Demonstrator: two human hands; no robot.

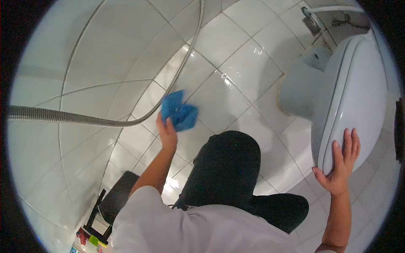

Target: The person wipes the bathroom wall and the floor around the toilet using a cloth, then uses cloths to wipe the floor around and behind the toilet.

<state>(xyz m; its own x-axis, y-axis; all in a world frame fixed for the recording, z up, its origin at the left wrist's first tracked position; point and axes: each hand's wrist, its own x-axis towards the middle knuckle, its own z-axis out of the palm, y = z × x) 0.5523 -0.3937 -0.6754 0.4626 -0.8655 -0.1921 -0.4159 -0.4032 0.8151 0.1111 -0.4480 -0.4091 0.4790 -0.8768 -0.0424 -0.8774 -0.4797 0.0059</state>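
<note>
Fingers are gripping blue cloth as right hand is resting on toilet lid

Fingers of the left hand are closing on the near left edge of a blue cloth, while those of the right hand are spreading open across the lid.

At far left, a steel hose is running in front of the tiled wall, then curving upward just beside the cloth toward the top of the view. Below it, a dark stool-like object with a black frame is standing near the person's left arm, and small red and yellow-green items are lying beyond it. The left arm is reaching forward, holding the cloth over the white tiled floor; whether the cloth is touching the tiles is hard to tell.

At center, the person is facing the floor, wearing a pale shirt and dark trousers, the legs showing between the two hands. To the right, the toilet base is standing on the floor, with a small dark rectangular piece and a white pipe showing above it. The closed lid is extending toward the person, the right hand's palm and fingers pressing its near end.
</note>
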